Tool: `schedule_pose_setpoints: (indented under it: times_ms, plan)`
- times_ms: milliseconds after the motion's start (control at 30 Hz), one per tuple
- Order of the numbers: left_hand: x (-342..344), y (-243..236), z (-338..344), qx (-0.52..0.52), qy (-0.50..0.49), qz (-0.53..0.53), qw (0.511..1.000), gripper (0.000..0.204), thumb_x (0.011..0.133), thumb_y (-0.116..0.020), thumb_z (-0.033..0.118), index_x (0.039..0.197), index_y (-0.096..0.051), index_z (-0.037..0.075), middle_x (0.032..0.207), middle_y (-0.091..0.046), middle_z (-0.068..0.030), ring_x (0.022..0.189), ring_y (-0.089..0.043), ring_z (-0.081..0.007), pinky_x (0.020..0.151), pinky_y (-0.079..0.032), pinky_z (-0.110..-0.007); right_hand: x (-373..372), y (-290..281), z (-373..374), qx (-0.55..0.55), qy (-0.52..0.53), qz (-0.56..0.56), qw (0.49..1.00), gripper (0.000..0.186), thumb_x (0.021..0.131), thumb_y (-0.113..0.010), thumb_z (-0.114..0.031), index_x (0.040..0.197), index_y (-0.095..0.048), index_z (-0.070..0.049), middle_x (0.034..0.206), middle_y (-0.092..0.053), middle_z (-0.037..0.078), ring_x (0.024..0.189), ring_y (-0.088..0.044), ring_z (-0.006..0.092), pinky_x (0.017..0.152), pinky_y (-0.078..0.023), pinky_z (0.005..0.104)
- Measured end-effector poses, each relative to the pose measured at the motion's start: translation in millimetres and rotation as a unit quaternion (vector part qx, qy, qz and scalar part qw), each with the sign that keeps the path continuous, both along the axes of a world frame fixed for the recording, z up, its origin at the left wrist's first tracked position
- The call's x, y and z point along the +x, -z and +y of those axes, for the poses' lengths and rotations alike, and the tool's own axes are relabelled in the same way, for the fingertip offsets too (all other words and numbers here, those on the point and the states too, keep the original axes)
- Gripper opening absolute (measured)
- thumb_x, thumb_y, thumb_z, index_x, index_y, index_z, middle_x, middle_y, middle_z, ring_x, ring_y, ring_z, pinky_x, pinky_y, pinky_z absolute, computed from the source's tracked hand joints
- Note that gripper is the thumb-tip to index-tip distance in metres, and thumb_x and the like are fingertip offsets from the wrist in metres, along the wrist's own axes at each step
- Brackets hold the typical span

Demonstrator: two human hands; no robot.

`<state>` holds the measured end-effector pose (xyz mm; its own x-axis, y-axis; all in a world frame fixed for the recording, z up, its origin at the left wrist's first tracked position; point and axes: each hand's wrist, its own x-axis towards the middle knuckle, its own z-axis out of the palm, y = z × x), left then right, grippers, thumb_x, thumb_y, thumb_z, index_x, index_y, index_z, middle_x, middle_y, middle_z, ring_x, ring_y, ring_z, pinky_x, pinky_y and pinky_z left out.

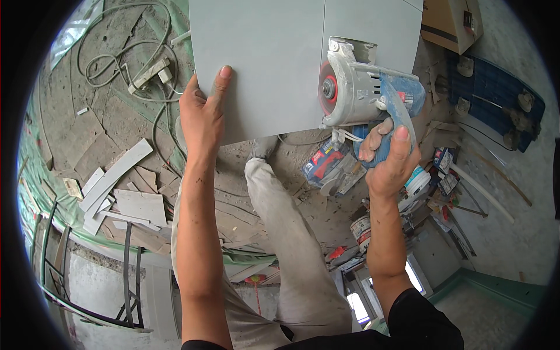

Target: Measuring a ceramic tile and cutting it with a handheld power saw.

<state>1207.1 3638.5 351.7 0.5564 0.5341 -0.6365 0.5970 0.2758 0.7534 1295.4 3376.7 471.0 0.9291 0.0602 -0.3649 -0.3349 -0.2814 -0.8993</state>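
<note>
A large light grey tile (262,76) lies before me, its near edge above the floor. My left hand (202,114) is closed on its left edge, thumb on top and fingers out of sight beneath. My right hand (392,160) grips the blue rear handle of a dusty handheld tile cutter (359,90). The cutter rests at the tile's near right part, its red disc standing along a thin dark line that runs away from me across the tile. Whether the disc is spinning, I cannot tell.
A power strip (149,76) with coiled cable lies on the dusty floor at left, above tile offcuts (116,181). Printed bags (326,163) and a white bucket (417,181) stand near my right arm. Further right are a blue wheeled board (496,99) and a cardboard box (452,23).
</note>
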Motion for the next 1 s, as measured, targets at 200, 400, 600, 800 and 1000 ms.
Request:
schedule_pose_setpoints:
  times_ms: [200, 400, 600, 800, 1000]
  plan:
    - [-0.3, 1.8, -0.8, 0.011, -0.007, -0.017, 1.0, 0.063, 0.103, -0.077, 0.055, 0.121, -0.074, -0.005, 0.089, -0.076, -0.0051, 0.077, -0.064, -0.0091, 0.075, -0.053, -0.028, -5.9, 0.2, -5.1, 0.002, 0.004, 0.002, 1.0, 0.042, 0.112, -0.057, -0.04, 0.098, -0.06, -0.001, 0.074, -0.058, 0.006, 0.056, -0.054, 0.0135, 0.054, -0.045, 0.0296]
    - [-0.4, 2.5, -3.0, 0.012, -0.017, -0.025, 0.999, 0.064, 0.103, -0.077, 0.056, 0.121, -0.074, -0.005, 0.09, -0.077, -0.0049, 0.078, -0.064, -0.0093, 0.076, -0.053, -0.027, -9.7, 0.0, -5.5, -0.001, 0.008, 0.004, 1.0, 0.042, 0.111, -0.058, -0.04, 0.096, -0.06, -0.001, 0.073, -0.058, 0.006, 0.056, -0.054, 0.0137, 0.053, -0.045, 0.0295]
    - [-1.6, 8.8, -4.8, 0.018, -0.028, -0.038, 0.999, 0.064, 0.103, -0.077, 0.056, 0.121, -0.074, -0.005, 0.086, -0.075, -0.003, 0.074, -0.06, -0.0079, 0.072, -0.05, -0.026, -13.1, 2.2, -9.5, -0.002, 0.009, 0.009, 1.0, 0.042, 0.111, -0.058, -0.041, 0.097, -0.059, -0.001, 0.074, -0.058, 0.006, 0.057, -0.055, 0.0138, 0.054, -0.045, 0.0303]
    - [-5.8, 15.7, -2.0, 0.031, -0.005, -0.006, 0.999, 0.063, 0.102, -0.078, 0.056, 0.121, -0.074, -0.004, 0.084, -0.072, -0.0012, 0.072, -0.058, -0.0077, 0.07, -0.049, -0.026, -17.3, 0.1, -10.9, -0.002, 0.01, 0.013, 1.0, 0.042, 0.111, -0.057, -0.041, 0.098, -0.059, -0.001, 0.075, -0.058, 0.006, 0.057, -0.055, 0.0138, 0.054, -0.045, 0.03]
    - [0.6, 2.7, -1.8, 0.014, -0.002, 0.009, 1.0, 0.063, 0.102, -0.077, 0.057, 0.121, -0.074, -0.004, 0.084, -0.072, -0.0019, 0.072, -0.058, -0.0089, 0.071, -0.05, -0.026, -24.0, -0.9, -18.4, -0.009, 0.0, 0.016, 1.0, 0.041, 0.111, -0.056, -0.04, 0.098, -0.059, -0.001, 0.075, -0.058, 0.006, 0.058, -0.054, 0.0137, 0.054, -0.044, 0.0294]
